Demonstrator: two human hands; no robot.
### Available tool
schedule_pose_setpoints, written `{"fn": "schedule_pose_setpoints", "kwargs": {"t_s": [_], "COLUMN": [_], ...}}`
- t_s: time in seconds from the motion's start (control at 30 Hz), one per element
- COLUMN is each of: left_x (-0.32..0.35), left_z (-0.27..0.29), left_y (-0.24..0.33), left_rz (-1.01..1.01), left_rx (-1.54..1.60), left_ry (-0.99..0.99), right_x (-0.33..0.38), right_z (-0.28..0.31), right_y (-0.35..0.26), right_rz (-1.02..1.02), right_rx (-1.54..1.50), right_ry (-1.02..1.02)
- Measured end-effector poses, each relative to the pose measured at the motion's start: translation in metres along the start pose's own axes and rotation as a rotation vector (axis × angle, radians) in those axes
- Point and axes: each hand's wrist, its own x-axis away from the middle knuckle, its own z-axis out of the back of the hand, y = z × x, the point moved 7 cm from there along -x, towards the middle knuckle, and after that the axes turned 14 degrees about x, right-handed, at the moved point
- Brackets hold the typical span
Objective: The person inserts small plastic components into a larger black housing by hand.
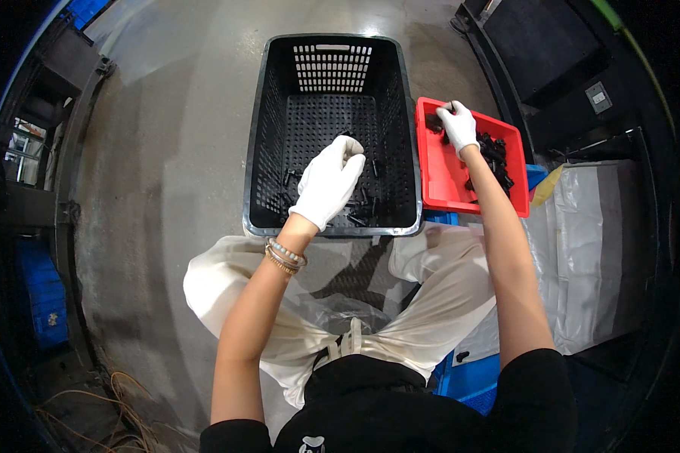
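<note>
1. The left hand (329, 183), in a white glove, hovers over the middle of the frame, above the inside of a black perforated crate (258, 151). Its fingers are curled in towards the palm in a loose fist; whether anything lies inside that fist cannot be told from this view.

2. The crate stands on the grey concrete floor (166, 151) in the upper centre of the frame, just beyond the person's knees. A scatter of small black plastic parts (363, 204) lies on its bottom, mostly towards the near edge – just under and beside the left hand.

3. The right hand (458, 126), also in a white glove, reaches into the far end of a red tray (438, 177) at the upper right of centre. Its fingers bend down onto a heap of black pieces (495, 155) there; the grip itself is hidden by the back of the glove, so it cannot be told whether a piece is pinched.

4. The red tray sits just to the right of the crate, its long side touching or nearly touching the crate's right wall. The heap fills its far and right part, while the near left part shows bare red.

5. A beaded bracelet (284, 255) circles the left wrist. The person wears pale trousers (431, 302) and a dark top – seated low behind the crate.

6. A white plastic sheet (597, 249) lies at the right of the frame.
</note>
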Motion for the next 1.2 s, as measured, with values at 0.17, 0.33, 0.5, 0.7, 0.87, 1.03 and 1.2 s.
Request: {"fn": "schedule_pose_setpoints", "kwargs": {"t_s": [0.17,0.33,0.5,0.7,0.87,1.03,1.2], "left_x": [0.002,-0.002,-0.004,-0.005,-0.005,-0.004,-0.006], "left_z": [-0.003,-0.010,-0.003,-0.005,0.010,0.032,0.027], "left_y": [0.002,0.014,0.021,0.023,0.020,0.003,0.007], "left_rz": [-0.018,0.002,-0.081,-0.076,-0.161,-0.020,-0.040], "left_rx": [0.073,0.103,0.202,0.339,0.136,0.202,0.174], "left_ry": [0.014,0.014,0.086,0.053,0.157,0.400,0.369], "right_x": [0.057,0.098,0.109,0.115,0.119,0.096,0.027], "right_z": [-0.002,0.016,0.022,0.022,0.016,-0.004,-0.028], "right_y": [-0.110,-0.173,-0.186,-0.188,-0.192,-0.154,-0.014], "right_rz": [0.021,0.232,0.387,0.566,0.635,0.509,0.290], "right_rx": [-0.637,-0.715,-0.612,-0.614,-0.589,-0.160,0.502], "right_ry": [-0.451,-0.563,-0.457,-0.501,-0.556,-0.347,-0.226]}}
